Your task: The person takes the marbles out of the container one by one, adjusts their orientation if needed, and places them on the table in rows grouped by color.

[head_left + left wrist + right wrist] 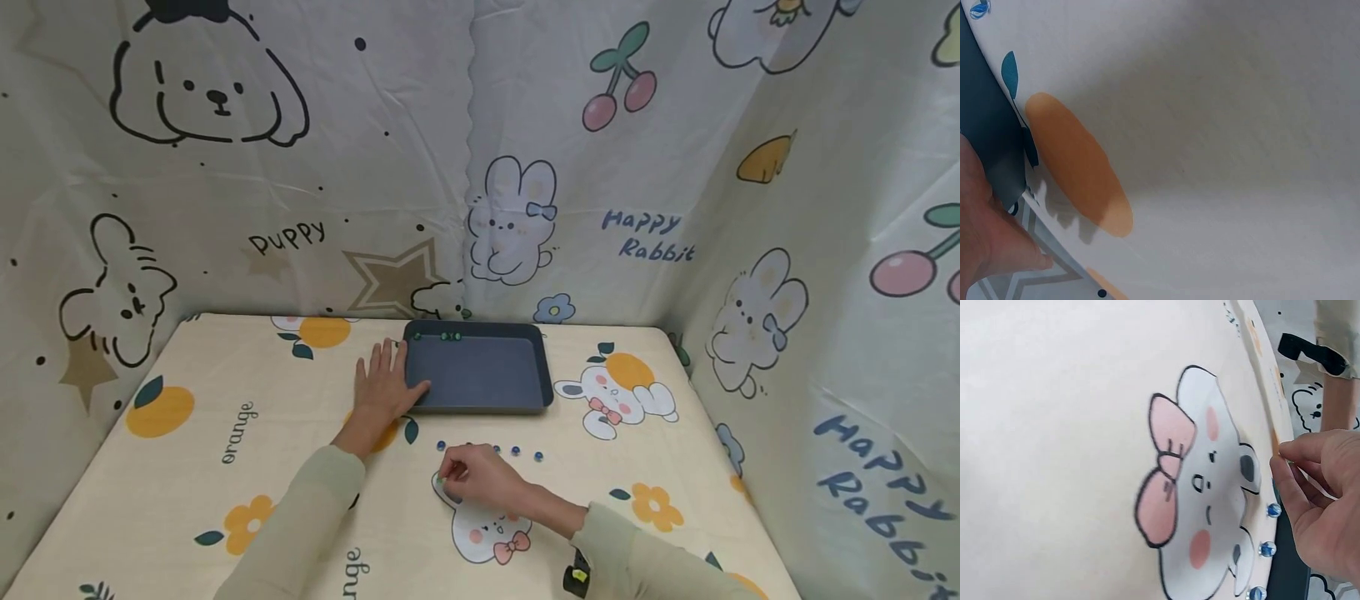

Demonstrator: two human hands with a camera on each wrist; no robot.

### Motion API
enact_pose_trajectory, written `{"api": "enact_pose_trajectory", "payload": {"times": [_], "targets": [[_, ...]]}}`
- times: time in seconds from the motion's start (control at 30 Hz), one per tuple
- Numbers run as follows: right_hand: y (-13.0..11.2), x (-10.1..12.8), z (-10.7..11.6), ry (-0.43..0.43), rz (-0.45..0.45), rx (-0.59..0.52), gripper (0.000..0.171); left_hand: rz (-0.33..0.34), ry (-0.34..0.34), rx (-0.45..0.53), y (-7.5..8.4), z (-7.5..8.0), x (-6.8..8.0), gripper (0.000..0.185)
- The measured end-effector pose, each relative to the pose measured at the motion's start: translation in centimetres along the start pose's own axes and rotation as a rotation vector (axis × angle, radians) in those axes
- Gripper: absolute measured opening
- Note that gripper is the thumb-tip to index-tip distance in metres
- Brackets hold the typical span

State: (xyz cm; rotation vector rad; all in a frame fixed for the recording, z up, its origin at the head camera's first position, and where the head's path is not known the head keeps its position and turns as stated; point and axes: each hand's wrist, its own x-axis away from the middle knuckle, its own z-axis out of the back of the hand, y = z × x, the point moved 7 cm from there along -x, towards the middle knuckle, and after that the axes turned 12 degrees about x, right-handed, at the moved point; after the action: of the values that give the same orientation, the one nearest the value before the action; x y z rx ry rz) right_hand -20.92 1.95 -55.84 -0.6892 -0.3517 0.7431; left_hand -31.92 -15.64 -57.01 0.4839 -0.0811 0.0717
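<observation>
A dark grey rectangular tray (480, 375) sits toward the back of the table, with several green marbles (447, 337) along its far side. My left hand (381, 387) rests against the tray's left side, fingers spread and thumb over the near left corner. In front of the tray, blue marbles (515, 451) lie in a loose row, partly hidden by my right hand (480, 479). That hand pinches a small green marble (441, 479) between thumb and forefinger, mostly covered by the fingertips. In the right wrist view, three clear-and-blue marbles (1267, 549) show below the pinching fingers.
A cream tablecloth (285, 492) printed with oranges, flowers and rabbits covers the table. Patterned cloth walls (390, 183) rise behind it and at both sides. A black strap with a small device (577, 575) hangs at the right wrist.
</observation>
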Motion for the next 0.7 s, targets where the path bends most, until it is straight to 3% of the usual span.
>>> {"api": "enact_pose_trajectory", "payload": {"times": [0.23,0.7], "targets": [[-0.15,0.16,-0.71,0.012,0.027,0.077,0.014,0.005,-0.008,0.004,-0.10,-0.03,-0.03,0.093],[0.08,-0.05,-1.10,0.004,0.022,0.073,0.014,0.010,-0.016,-0.024,-0.03,-0.09,-0.07,0.094]]}}
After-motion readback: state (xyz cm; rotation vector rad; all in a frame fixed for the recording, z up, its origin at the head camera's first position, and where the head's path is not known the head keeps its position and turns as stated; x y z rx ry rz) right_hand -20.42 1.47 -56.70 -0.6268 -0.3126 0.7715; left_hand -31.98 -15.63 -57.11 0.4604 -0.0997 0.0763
